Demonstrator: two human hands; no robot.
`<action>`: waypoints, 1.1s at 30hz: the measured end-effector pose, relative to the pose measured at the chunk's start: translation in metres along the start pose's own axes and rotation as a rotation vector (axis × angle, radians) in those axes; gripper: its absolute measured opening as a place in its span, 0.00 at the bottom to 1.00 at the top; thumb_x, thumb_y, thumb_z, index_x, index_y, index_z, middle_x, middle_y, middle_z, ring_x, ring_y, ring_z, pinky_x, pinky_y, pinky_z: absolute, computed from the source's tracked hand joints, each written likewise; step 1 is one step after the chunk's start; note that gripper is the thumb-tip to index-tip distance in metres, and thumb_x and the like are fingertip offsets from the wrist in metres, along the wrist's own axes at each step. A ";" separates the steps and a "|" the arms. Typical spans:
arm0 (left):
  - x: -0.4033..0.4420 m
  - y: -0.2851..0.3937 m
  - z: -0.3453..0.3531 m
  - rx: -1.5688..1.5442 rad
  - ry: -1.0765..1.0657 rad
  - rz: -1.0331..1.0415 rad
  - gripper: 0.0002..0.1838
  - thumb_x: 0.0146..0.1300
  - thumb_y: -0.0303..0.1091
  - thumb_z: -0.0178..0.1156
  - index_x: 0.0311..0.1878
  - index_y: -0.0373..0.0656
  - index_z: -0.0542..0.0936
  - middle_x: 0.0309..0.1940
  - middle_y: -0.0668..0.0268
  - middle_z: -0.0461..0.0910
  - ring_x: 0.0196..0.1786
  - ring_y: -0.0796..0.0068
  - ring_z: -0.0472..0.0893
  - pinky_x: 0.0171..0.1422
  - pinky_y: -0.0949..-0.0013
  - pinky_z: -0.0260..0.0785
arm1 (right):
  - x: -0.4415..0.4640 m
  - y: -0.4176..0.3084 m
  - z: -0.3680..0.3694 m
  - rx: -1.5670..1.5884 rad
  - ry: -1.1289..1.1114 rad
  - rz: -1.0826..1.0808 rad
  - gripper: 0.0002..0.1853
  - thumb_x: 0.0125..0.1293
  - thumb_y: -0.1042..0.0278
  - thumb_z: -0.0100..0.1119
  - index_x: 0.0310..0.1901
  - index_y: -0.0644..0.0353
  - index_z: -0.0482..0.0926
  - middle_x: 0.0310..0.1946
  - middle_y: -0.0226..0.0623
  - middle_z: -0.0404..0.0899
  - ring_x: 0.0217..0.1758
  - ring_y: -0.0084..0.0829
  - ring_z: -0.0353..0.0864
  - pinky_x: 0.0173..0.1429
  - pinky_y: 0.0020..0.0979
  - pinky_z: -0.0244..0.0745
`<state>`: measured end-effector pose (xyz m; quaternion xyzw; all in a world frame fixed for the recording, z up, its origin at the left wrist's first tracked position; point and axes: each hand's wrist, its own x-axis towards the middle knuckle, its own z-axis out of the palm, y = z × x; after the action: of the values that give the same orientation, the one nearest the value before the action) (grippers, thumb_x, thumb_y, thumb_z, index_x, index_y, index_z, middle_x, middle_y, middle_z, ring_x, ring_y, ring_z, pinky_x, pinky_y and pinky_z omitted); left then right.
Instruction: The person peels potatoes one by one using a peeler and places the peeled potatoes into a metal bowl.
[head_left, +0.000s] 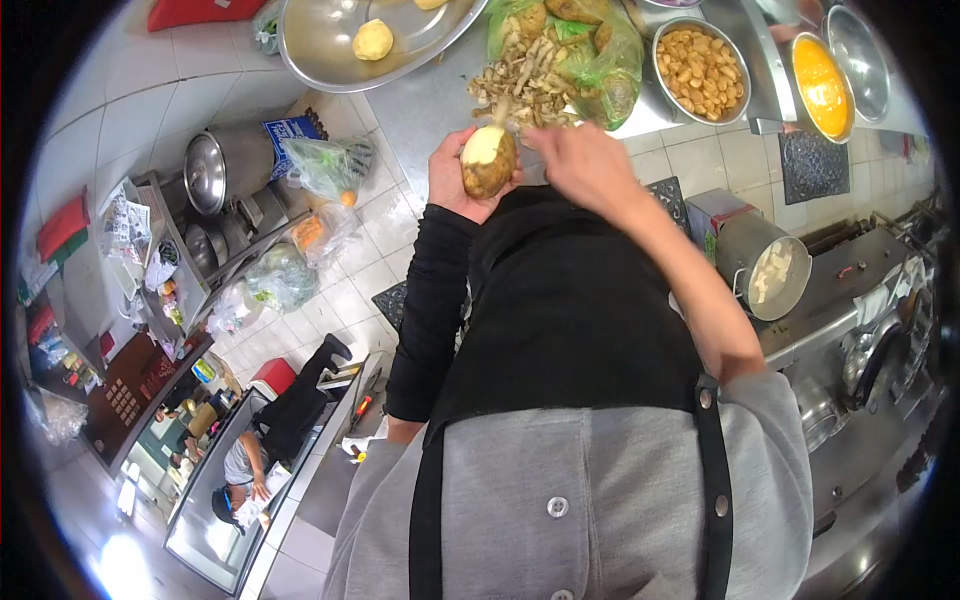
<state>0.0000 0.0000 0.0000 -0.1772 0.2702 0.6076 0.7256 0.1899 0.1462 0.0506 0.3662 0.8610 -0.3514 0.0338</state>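
Observation:
My left hand (452,178) is wrapped around a partly peeled potato (488,168); pale flesh shows on its upper side and brown skin below. Just right of the potato is my right hand (585,168), its fingers curled closed and slightly blurred. What it grips is hidden. Beyond both hands, a heap of potato peelings (525,80) spills from a green plastic bag (618,75), where unpeeled potatoes (575,10) also lie. A wide metal bowl (310,55) at the upper left holds peeled potatoes (373,40).
A bowl of brown chunks (700,72) and a container of orange liquid (822,88) stand at the upper right. To the right, a pot (765,268) holds pale pieces. Plastic bags (285,278) sit on the floor at left. Another person (275,445) is at lower left.

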 end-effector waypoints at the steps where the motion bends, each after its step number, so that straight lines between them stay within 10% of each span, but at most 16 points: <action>1: -0.004 -0.002 -0.010 -0.062 -0.069 -0.063 0.28 0.78 0.50 0.52 0.67 0.35 0.76 0.59 0.42 0.81 0.59 0.45 0.82 0.66 0.43 0.77 | 0.007 0.020 0.007 -0.082 -0.029 0.062 0.29 0.83 0.47 0.52 0.38 0.67 0.89 0.32 0.59 0.88 0.42 0.58 0.91 0.51 0.54 0.85; 10: 0.001 -0.001 0.022 0.086 0.143 0.051 0.32 0.82 0.56 0.51 0.68 0.34 0.76 0.61 0.42 0.83 0.63 0.49 0.84 0.66 0.40 0.79 | -0.034 -0.036 -0.018 0.323 0.065 -0.107 0.24 0.83 0.47 0.54 0.42 0.61 0.88 0.27 0.55 0.86 0.35 0.58 0.88 0.43 0.56 0.82; 17: 0.000 0.005 0.007 -0.151 -0.104 -0.181 0.29 0.82 0.50 0.53 0.68 0.30 0.74 0.62 0.39 0.78 0.68 0.41 0.79 0.69 0.42 0.78 | 0.010 0.031 0.010 0.016 0.004 0.095 0.28 0.84 0.45 0.49 0.42 0.62 0.89 0.30 0.55 0.87 0.39 0.60 0.89 0.48 0.57 0.83; 33: -0.005 -0.002 0.041 -0.076 0.091 0.004 0.25 0.84 0.45 0.50 0.63 0.27 0.75 0.57 0.43 0.83 0.61 0.43 0.84 0.69 0.40 0.78 | 0.000 0.030 0.001 0.102 0.060 0.086 0.28 0.85 0.46 0.48 0.41 0.62 0.88 0.29 0.57 0.86 0.38 0.61 0.88 0.46 0.58 0.82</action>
<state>0.0089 0.0199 0.0356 -0.2314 0.2803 0.6101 0.7040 0.2092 0.1602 0.0319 0.4146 0.8260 -0.3818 0.0045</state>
